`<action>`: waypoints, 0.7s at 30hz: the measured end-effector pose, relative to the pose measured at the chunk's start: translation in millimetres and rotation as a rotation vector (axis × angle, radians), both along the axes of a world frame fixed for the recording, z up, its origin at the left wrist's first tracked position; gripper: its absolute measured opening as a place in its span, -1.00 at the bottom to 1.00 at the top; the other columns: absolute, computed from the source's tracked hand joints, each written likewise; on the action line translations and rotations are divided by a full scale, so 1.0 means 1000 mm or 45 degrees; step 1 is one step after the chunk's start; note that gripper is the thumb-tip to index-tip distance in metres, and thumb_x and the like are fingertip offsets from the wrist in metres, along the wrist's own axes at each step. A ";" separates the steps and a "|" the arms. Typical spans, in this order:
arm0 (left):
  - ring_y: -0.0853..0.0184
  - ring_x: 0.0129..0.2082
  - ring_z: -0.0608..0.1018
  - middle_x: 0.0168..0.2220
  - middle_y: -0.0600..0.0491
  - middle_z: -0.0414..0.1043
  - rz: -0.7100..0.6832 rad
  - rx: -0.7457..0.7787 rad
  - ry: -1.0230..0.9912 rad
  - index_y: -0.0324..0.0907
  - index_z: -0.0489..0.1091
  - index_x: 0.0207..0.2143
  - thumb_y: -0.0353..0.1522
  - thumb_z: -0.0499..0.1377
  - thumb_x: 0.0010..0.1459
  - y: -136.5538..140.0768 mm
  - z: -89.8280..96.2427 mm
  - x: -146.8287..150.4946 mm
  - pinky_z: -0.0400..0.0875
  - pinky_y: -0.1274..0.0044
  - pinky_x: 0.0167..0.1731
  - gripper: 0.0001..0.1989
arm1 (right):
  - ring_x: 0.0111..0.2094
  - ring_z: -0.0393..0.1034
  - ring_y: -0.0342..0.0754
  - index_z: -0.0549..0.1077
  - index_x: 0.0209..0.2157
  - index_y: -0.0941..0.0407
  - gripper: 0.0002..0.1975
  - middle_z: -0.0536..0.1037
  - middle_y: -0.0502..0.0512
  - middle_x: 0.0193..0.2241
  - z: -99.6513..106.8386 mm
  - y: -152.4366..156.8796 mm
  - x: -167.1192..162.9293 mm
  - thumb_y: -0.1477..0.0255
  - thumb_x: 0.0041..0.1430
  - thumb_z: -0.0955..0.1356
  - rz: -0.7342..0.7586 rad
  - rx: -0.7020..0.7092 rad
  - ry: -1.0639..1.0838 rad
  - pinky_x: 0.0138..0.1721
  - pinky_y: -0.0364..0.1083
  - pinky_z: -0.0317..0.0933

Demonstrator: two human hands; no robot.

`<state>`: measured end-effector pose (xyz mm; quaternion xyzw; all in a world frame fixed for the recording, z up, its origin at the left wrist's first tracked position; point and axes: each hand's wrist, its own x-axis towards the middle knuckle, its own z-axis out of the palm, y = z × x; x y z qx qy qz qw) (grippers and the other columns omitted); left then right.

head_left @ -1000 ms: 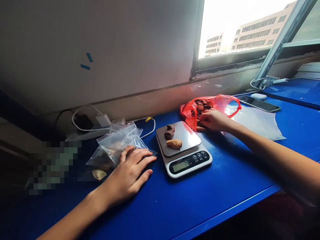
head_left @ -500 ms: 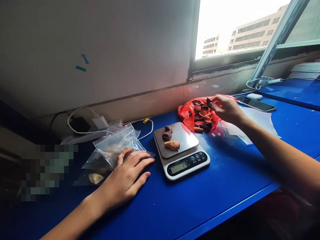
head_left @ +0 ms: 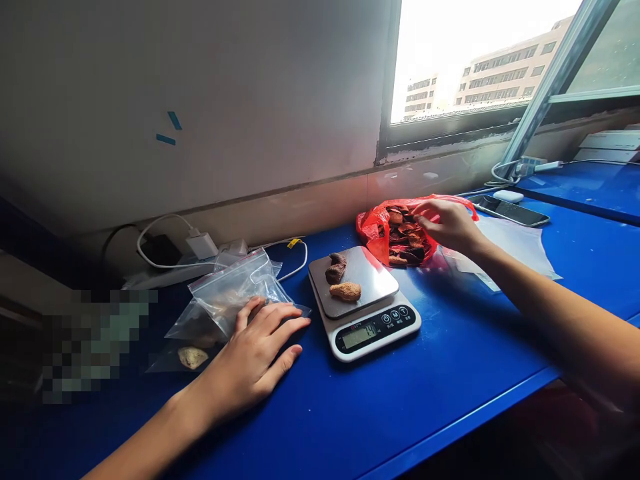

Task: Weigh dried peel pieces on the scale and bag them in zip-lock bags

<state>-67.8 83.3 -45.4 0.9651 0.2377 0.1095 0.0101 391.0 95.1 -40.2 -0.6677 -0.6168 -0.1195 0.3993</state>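
Observation:
My left hand [head_left: 260,350] lies flat with its fingers outstretched, partly over clear zip bags [head_left: 227,287]. A pale lump [head_left: 192,357] shows in the lowest bag. To its right stands a white digital kitchen scale [head_left: 373,307]. Its steel plate carries a dark, curled, scaly dried piece [head_left: 336,268] and a light brown, knobbly one [head_left: 345,291]. At the red plastic bag [head_left: 370,230] behind the scale, my right hand [head_left: 447,223] has its fingers drawn together among reddish-brown dried slices [head_left: 407,240]. What lies between those fingertips is hidden.
White sheets or bags [head_left: 517,250] lie under my right forearm, and a phone [head_left: 510,209] rests behind them beside a small white case [head_left: 508,196]. A charger [head_left: 201,245] with cables sits along the wall at left. The blue table's front edge [head_left: 465,420] slopes across the lower right.
My right hand has moved slightly down and toward the bag's contents. The dark slice seen in its fingers earlier no longer shows there. My left hand stays in place.

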 end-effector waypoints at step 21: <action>0.10 0.19 0.45 0.16 -0.01 0.44 0.016 0.040 -0.046 0.01 0.34 0.17 -0.33 0.00 0.40 -0.002 -0.001 0.002 -0.10 0.04 0.34 -0.66 | -0.19 0.36 0.13 0.48 -0.34 0.08 -0.86 0.53 0.12 -0.42 -0.024 0.011 -0.052 0.55 0.04 0.33 0.258 -0.080 -0.102 -0.21 0.01 0.27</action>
